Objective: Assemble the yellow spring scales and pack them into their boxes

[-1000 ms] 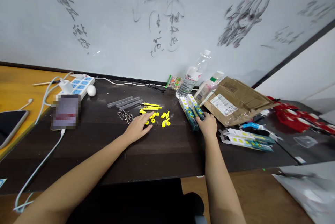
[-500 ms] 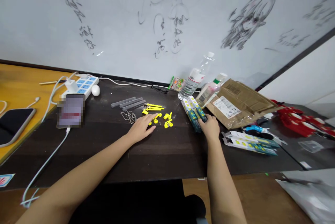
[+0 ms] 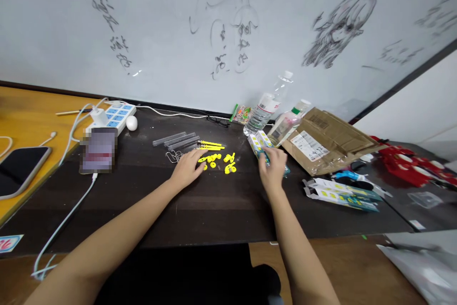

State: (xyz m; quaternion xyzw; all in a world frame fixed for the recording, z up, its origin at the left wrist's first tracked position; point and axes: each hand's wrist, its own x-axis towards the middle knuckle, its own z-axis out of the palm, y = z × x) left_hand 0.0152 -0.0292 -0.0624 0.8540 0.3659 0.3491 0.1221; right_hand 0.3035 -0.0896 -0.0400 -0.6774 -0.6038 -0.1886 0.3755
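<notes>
My left hand [image 3: 187, 169] lies flat on the dark table [image 3: 221, 210], fingers stretched toward several small yellow plastic parts [image 3: 218, 158]. Beside them lie grey rods [image 3: 173, 140], yellow sticks [image 3: 210, 145] and a few wire clips [image 3: 173, 156]. My right hand [image 3: 272, 167] is over long narrow printed boxes [image 3: 260, 142] and its fingers curl around one of them.
Two more flat printed boxes [image 3: 339, 193] lie to the right. A cardboard parcel [image 3: 328, 139], two plastic bottles [image 3: 266, 103], a power strip [image 3: 112, 117], a white egg-shaped thing [image 3: 132, 123], a phone [image 3: 19, 169] and red parts [image 3: 407, 162] are around. A whiteboard wall [image 3: 214, 24] stands behind.
My right hand has shifted left and forward over the narrow boxes and closed around one. My left hand has crept slightly toward the yellow parts.
</notes>
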